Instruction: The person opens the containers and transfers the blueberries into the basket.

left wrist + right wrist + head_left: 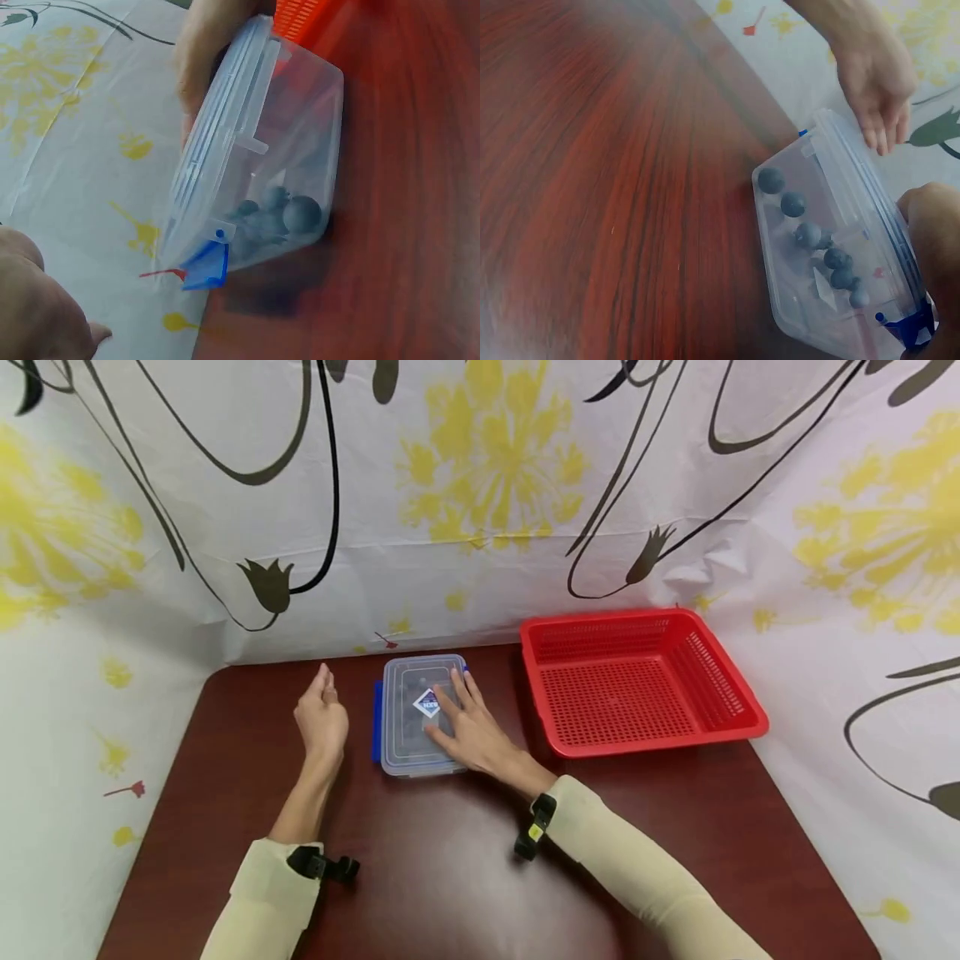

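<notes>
As seen from the head camera, find a rectangular translucent plastic box (408,743), lid in place, on a dark reddish-brown wood-grain counter (420,868), left of a rectangular red perforated plastic basket (615,706) and near it; directly beneath the bare right hand (474,732), so count that hand as the nearer; note its fingers splayed over the right half of the lid and reaching to the right edge, released, wrapped round nothing; cannot tell how firmly pressing. From the bare left hand (321,718), look rightward across a gap to the box; see fingers held together, extended, pointing mainly towards the white sheet with yellow flower prints (450,577), likewise grasping nothing.

Trace the box's long axis from the person's side away to the sheet, nearly parallel to the left fingers, aslant to the right forearm; short ends towards person and sheet, lid upward; on the left long side, note a blue plastic latch (377,722), seemingly swung outward; on the opposite side, by the right hand, another blue latch (911,328); inside, see several dark blue-grey balls (793,204).
</notes>
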Tool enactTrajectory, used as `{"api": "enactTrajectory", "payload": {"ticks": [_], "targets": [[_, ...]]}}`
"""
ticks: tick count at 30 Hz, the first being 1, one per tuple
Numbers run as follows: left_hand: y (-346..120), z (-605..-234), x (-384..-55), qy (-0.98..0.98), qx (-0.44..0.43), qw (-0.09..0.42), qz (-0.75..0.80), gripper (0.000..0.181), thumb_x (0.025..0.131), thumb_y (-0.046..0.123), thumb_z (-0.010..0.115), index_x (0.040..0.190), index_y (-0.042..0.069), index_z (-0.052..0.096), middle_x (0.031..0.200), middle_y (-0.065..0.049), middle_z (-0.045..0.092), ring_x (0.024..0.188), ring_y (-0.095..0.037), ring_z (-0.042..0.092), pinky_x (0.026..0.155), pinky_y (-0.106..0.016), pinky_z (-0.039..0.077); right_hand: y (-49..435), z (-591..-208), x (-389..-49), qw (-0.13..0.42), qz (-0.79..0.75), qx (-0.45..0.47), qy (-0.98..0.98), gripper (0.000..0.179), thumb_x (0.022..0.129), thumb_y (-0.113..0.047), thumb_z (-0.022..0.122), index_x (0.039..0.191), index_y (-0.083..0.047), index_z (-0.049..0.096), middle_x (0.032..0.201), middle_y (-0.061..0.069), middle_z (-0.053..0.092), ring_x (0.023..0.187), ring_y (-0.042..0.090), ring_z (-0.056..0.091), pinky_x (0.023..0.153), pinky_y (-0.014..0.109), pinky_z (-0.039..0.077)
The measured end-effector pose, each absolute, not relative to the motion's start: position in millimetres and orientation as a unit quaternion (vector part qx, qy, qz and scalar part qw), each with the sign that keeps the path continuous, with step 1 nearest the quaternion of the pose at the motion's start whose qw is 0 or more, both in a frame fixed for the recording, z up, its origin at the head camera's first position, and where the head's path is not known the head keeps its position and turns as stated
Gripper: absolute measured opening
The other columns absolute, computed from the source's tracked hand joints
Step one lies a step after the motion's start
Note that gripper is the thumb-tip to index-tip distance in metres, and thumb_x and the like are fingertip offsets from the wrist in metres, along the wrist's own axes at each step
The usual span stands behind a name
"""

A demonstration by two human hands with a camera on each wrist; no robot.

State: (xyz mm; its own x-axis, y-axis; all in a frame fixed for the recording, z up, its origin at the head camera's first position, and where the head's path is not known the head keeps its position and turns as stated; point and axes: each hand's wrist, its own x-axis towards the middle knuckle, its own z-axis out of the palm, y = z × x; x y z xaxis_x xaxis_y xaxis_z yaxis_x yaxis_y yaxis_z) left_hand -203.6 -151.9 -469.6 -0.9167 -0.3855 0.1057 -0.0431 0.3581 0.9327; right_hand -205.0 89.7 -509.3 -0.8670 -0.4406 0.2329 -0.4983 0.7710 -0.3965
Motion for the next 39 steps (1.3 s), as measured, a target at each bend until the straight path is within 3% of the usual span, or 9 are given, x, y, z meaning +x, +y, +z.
{"api": "enactTrajectory", "payload": {"ticks": [3, 11, 17, 23, 32, 39], "targets": [[-158.4, -473.6, -198.2, -0.826, 0.122, 0.125, -0.536, 0.048, 0.113, 0.005, 0.041, 0.161, 0.003, 0.041, 0.159, -0.020, 0.048, 0.149, -0.032, 0.046, 0.122, -0.043, 0.038, 86.3, -510.0, -204.1, 0.047, 0.225, 0.238, -0.944, 0.074, 0.105, -0.049, 0.058, 0.161, -0.002, 0.042, 0.172, 0.033, 0.013, 0.161, 0.049, 0.009, 0.128, 0.056, 0.024], [-152.2, -490.1, -186.8, -0.832, 0.083, 0.103, -0.539, 0.050, 0.113, 0.013, 0.046, 0.162, 0.001, 0.041, 0.165, -0.019, 0.043, 0.152, -0.034, 0.041, 0.125, -0.045, 0.035, 84.7, -511.0, -202.3, 0.048, 0.238, 0.236, -0.941, 0.075, 0.106, -0.049, 0.059, 0.162, -0.004, 0.040, 0.173, 0.030, 0.012, 0.161, 0.049, 0.009, 0.128, 0.055, 0.024], [-140.1, -495.5, -189.6, -0.865, 0.058, 0.068, -0.494, 0.057, 0.112, 0.023, 0.050, 0.167, 0.012, 0.035, 0.171, -0.008, 0.035, 0.157, -0.032, 0.034, 0.129, -0.049, 0.026, 84.8, -512.2, -203.0, 0.051, 0.240, 0.234, -0.941, 0.074, 0.105, -0.050, 0.058, 0.162, -0.005, 0.041, 0.174, 0.028, 0.012, 0.161, 0.049, 0.012, 0.127, 0.055, 0.026], [-127.8, -499.9, -194.5, -0.886, 0.036, 0.050, -0.460, 0.063, 0.110, 0.029, 0.054, 0.169, 0.019, 0.031, 0.172, -0.002, 0.033, 0.155, -0.035, 0.036, 0.125, -0.057, 0.029, 85.9, -511.1, -202.6, 0.051, 0.236, 0.237, -0.941, 0.074, 0.105, -0.051, 0.058, 0.162, -0.005, 0.042, 0.173, 0.030, 0.013, 0.161, 0.049, 0.012, 0.128, 0.055, 0.024], [-120.0, -500.9, -196.3, -0.899, -0.011, 0.053, -0.434, 0.069, 0.108, 0.031, 0.057, 0.169, 0.015, 0.029, 0.173, -0.004, 0.031, 0.152, -0.040, 0.040, 0.119, -0.064, 0.036, 87.7, -512.5, -204.7, 0.063, 0.237, 0.246, -0.938, 0.072, 0.104, -0.048, 0.060, 0.160, -0.005, 0.045, 0.172, 0.030, 0.016, 0.159, 0.051, 0.017, 0.126, 0.058, 0.028], [-115.5, -504.3, -198.0, -0.916, -0.074, 0.059, -0.389, 0.069, 0.108, 0.027, 0.058, 0.167, 0.007, 0.031, 0.176, -0.009, 0.023, 0.158, -0.038, 0.030, 0.121, -0.066, 0.032, 90.7, -515.6, -205.1, 0.068, 0.229, 0.254, -0.937, 0.073, 0.105, -0.050, 0.059, 0.160, -0.006, 0.045, 0.173, 0.028, 0.016, 0.161, 0.047, 0.014, 0.128, 0.054, 0.025]]}}
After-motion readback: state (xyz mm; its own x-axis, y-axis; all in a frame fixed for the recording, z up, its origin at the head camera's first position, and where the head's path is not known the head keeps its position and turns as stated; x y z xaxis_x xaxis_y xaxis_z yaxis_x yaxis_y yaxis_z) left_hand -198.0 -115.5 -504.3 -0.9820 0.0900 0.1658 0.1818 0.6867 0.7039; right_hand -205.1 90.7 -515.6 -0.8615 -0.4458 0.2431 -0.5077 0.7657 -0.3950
